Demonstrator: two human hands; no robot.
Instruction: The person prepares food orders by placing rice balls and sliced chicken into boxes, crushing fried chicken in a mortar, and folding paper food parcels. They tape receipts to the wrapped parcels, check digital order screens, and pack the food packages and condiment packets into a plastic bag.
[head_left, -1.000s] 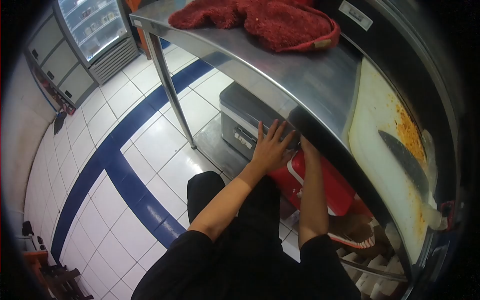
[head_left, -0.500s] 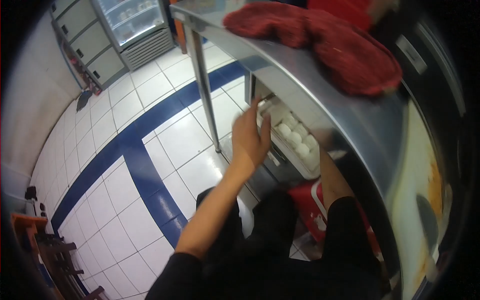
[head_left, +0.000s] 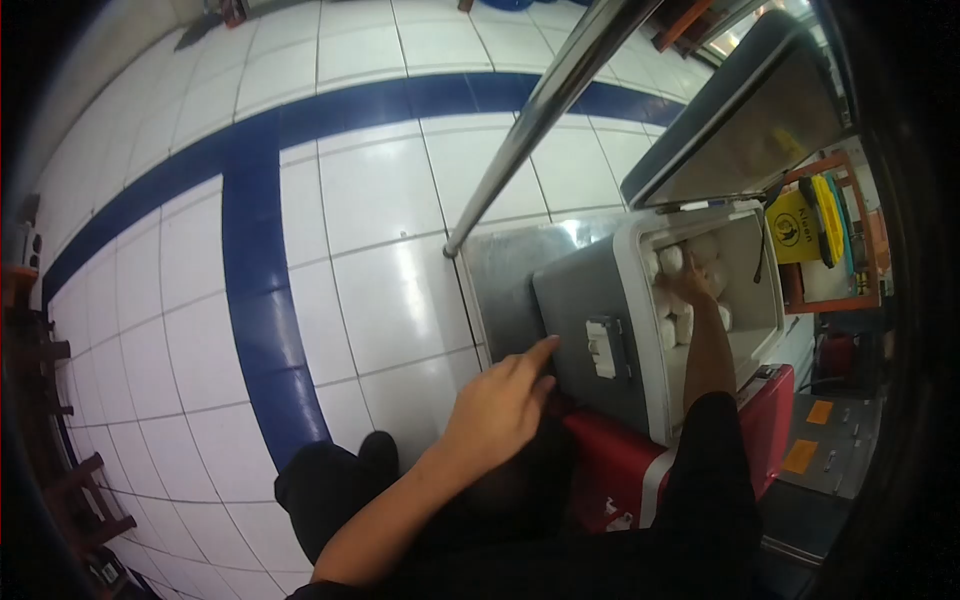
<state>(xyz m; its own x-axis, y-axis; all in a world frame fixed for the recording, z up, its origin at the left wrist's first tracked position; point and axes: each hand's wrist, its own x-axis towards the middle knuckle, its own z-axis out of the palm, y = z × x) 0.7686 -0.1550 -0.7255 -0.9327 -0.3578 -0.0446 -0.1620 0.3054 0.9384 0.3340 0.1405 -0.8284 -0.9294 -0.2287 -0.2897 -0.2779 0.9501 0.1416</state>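
Rounded white pieces sit in a boxy cooler; left grip spread (right grip, can't tell).

The cooler is open; its lid blocks beyond.

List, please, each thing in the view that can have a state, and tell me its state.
Grey cooler: open, with white items inside
Cooler lid: raised
Front latch: not fastened to the lid
Red cooler: partly hidden; cannot tell if shut
Left hand: empty, index finger extended
Right hand: inside the grey cooler, at the white items; grip unclear
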